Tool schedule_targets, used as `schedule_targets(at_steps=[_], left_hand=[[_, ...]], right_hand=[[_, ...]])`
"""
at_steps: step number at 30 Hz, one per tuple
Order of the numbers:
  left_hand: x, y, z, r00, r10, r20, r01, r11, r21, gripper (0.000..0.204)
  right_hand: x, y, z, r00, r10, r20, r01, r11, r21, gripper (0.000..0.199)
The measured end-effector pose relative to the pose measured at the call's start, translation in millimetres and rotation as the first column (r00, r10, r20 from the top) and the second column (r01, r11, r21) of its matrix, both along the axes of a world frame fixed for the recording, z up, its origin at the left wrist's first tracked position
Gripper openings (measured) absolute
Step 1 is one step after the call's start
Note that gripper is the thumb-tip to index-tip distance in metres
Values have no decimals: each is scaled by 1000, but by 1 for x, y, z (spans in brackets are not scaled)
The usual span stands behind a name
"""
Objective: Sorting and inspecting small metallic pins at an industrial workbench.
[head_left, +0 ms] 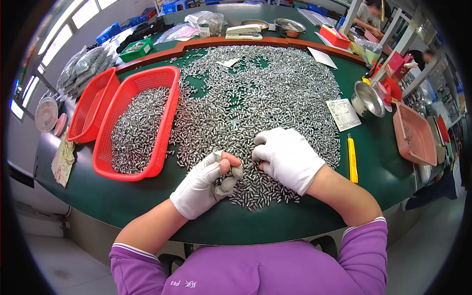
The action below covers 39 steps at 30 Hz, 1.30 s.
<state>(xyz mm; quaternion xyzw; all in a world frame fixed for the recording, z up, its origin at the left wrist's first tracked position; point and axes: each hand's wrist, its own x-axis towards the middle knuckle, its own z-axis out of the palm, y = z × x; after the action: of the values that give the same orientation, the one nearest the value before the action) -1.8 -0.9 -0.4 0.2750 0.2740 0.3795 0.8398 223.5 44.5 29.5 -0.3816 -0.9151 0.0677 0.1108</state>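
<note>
The gloved left hand (205, 183) and right hand (289, 158) curl loosely; whether they grip anything, I cannot tell. Around them, silvery metal cylinders (290, 105) strew the green tabletop (381, 172), long axes pointing every way; windows (85, 14) stand beyond.

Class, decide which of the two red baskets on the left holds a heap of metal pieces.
The red basket nearer the left hand: small silvery pieces are heaped inside it, whereas the outer basket, farther left, shows its red inside.
</note>
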Motion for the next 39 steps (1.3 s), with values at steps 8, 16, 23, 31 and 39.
schedule_targets(at_steps=[8,16,23,31,39], left_hand=[[0,1,0,999,-12,32,12,1000,-6,22],[1,0,2,994,-93,60,93,996,8,22],[5,-3,6,999,-27,-27,26,1000,-16,27],[1,-1,-2,999,-33,25,32,999,26,20],[0,1,-3,998,-37,44,37,999,14,19]], right_hand=[[-3,6,-4,997,-19,-72,21,999,25,10],[-13,-5,13,852,167,-497,-138,986,94,16],[-18,-12,1,723,-7,-690,-252,928,-274,16],[-4,4,0,961,49,-271,-36,998,53,15],[-9,3,-14,985,51,-165,-43,998,54,8]])
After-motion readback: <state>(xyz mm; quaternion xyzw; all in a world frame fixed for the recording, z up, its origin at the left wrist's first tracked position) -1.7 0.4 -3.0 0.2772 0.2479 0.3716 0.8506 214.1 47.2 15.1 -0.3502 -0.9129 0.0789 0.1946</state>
